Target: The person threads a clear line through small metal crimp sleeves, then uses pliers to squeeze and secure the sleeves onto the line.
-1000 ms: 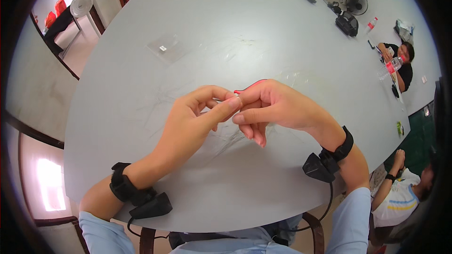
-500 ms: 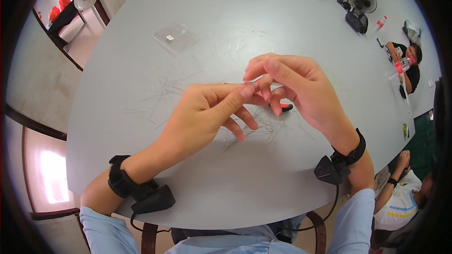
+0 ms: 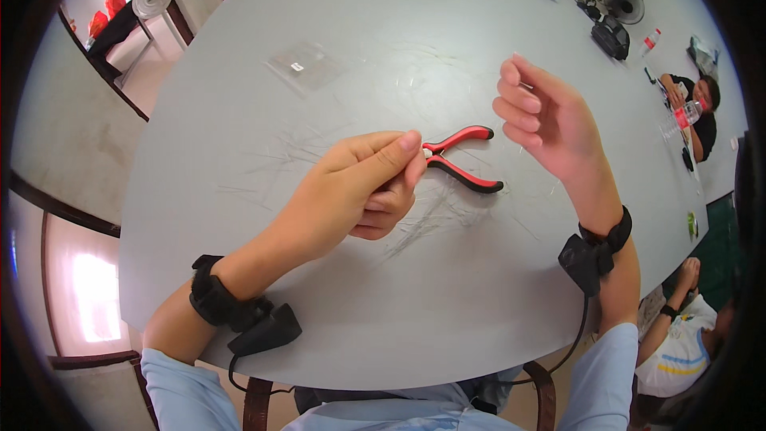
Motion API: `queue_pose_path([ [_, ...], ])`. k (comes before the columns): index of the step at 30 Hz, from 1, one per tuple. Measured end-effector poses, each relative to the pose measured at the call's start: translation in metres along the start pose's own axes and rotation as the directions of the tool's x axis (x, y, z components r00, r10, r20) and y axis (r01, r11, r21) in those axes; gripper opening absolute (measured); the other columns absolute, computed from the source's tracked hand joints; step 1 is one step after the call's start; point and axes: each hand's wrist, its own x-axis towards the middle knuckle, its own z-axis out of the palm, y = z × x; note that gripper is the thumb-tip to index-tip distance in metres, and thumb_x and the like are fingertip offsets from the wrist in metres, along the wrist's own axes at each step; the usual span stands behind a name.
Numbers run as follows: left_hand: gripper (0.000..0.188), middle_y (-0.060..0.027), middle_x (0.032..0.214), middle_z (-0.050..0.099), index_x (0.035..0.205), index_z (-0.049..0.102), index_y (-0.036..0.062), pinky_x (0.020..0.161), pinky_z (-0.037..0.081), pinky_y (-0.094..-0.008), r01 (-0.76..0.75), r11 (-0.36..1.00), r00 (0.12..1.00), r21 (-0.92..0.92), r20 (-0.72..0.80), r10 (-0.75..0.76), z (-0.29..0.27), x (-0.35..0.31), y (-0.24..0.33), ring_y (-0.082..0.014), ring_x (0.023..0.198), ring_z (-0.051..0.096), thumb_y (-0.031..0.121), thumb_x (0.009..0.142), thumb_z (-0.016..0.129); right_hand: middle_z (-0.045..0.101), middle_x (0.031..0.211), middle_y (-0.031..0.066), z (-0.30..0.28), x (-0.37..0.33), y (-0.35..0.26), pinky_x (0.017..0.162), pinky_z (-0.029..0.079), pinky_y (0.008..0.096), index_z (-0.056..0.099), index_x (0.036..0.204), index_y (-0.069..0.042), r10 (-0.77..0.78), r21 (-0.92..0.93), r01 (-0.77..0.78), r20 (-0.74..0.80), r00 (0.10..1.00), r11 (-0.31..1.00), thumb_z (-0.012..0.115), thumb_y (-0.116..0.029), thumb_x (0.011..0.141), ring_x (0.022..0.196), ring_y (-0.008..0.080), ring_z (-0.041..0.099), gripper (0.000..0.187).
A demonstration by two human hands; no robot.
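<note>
Left hand (image 3: 355,183) pinched, apparently on the head of the pliers (image 3: 469,179); right hand (image 3: 554,118) half-curled, can't tell if holding anything. Looks mid-handling; next likely calls for a handle grip.

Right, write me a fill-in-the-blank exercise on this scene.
1. The pliers have red and ____ handles.
2. Of the left hand and the right hand, the one farther from the pliers is the ____.
3. As the picture lies, the clear bag is to the ____ of the pliers.
4. The bottle near the black fan has a ____ label.

Missing words: black; right; left; red.
</note>
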Motion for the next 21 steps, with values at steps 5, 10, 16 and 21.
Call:
queue_pose_path([
  [5, 0.037, 0.0052, 0.052, 0.025, 0.07, 0.034, 0.0132, 0.038, 0.015, -0.022, -0.01, 0.999, 0.999, -0.043, 0.036, 0.011, -0.003, -0.001, 0.002, -0.0052, 0.044, 0.02, 0.034, 0.1, 0.033, 0.03, 0.057, -0.0087, -0.031, 0.009, -0.006, 0.042, 0.021, 0.0221, 0.051, 0.077, -0.011, 0.028, -0.016, -0.027, 0.08, 0.996, 1.0, 0.053, -0.024, 0.092, 0.048, 0.0051, 0.027, 0.02],
  [10, 0.037, 0.0048, 0.05, 0.025, 0.068, 0.033, 0.0128, 0.038, 0.016, -0.0227, 0.052, 0.998, 0.994, -0.036, 0.097, -0.049, -0.005, -0.001, 0.002, -0.0055, 0.044, 0.022, 0.034, 0.099, 0.034, 0.029, 0.051, -0.0074, -0.031, 0.003, -0.016, 0.04, 0.019, 0.0228, 0.056, 0.074, -0.004, 0.097, -0.414, -0.063, 0.06, 0.994, 0.908, 0.053, -0.021, 0.09, 0.043, 0.0049, 0.024, 0.024],
  [16, 0.037, 0.0033, 0.049, 0.034, 0.07, 0.046, 0.0069, 0.038, 0.019, -0.0211, -0.005, 0.983, 1.0, 0.185, -0.013, 0.007, -0.006, 0.001, -0.001, -0.0052, 0.042, 0.025, 0.03, 0.098, 0.038, 0.026, 0.05, -0.0084, -0.037, 0.004, -0.017, 0.038, 0.018, 0.0195, 0.055, 0.083, -0.002, -0.033, -0.535, 0.067, 0.071, 0.997, 0.842, 0.047, -0.021, 0.095, 0.042, 0.0019, 0.022, 0.024],
  [21, 0.033, -0.0004, 0.059, 0.051, 0.084, 0.06, 0.0007, 0.043, 0.032, -0.0201, -0.059, 0.975, 0.98, 0.213, -0.174, 0.097, -0.012, 0.005, -0.008, -0.007, 0.049, 0.042, 0.026, 0.097, 0.043, 0.027, 0.052, -0.0081, -0.071, 0.011, -0.027, 0.04, 0.018, 0.0199, 0.054, 0.088, -0.002, -0.194, -0.521, 0.125, -0.079, 0.978, 0.844, 0.048, -0.02, 0.094, 0.045, 0.002, 0.023, 0.02],
])
